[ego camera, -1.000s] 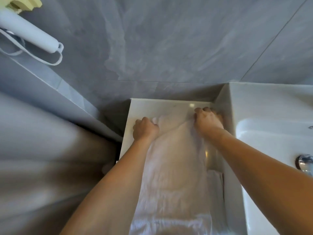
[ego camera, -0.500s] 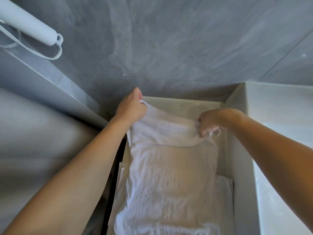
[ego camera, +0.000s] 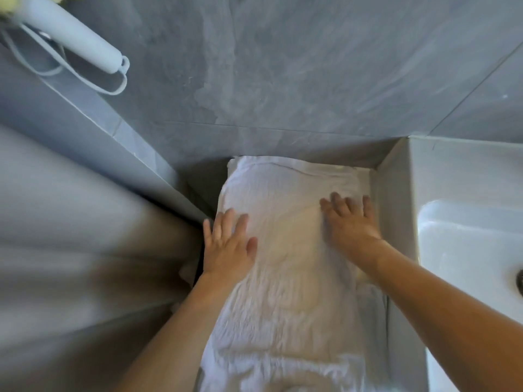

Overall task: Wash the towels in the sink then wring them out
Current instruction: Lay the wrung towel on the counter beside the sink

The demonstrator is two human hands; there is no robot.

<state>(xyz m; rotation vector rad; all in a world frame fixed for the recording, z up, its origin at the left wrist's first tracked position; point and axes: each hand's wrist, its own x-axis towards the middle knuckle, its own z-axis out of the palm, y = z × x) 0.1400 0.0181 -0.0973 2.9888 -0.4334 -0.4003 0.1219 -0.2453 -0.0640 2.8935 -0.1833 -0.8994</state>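
Towels: one white towel [ego camera: 285,273] in plain view, spread long and flat on a narrow white ledge [ego camera: 365,176] between the grey tiled wall [ego camera: 283,80] and the side of the sink [ego camera: 467,250]; its far end is folded over near the wall. A second white layer [ego camera: 376,304] shows under its right edge, but whether that is another towel cannot be told.
Hands: two, both bare, both lying flat on the towel.
Left hand: the left hand [ego camera: 226,247] rests palm down on the towel's left edge, fingers straight and spread, gripping nothing.
Right hand: the right hand [ego camera: 349,224] presses palm down on the towel's right part, fingers straight and together, gripping nothing.
Sink: one, white, at the right, apart from the towel; a dark fitting [ego camera: 520,278] sits at the frame edge.
Wall fixture: one pale handle [ego camera: 73,38] with a looped cord [ego camera: 113,86], top left.
Change: half a second ago both hands pinched the towel's far end and held it raised; now that end lies folded down at the wall and the hands have let go and flattened on the cloth.
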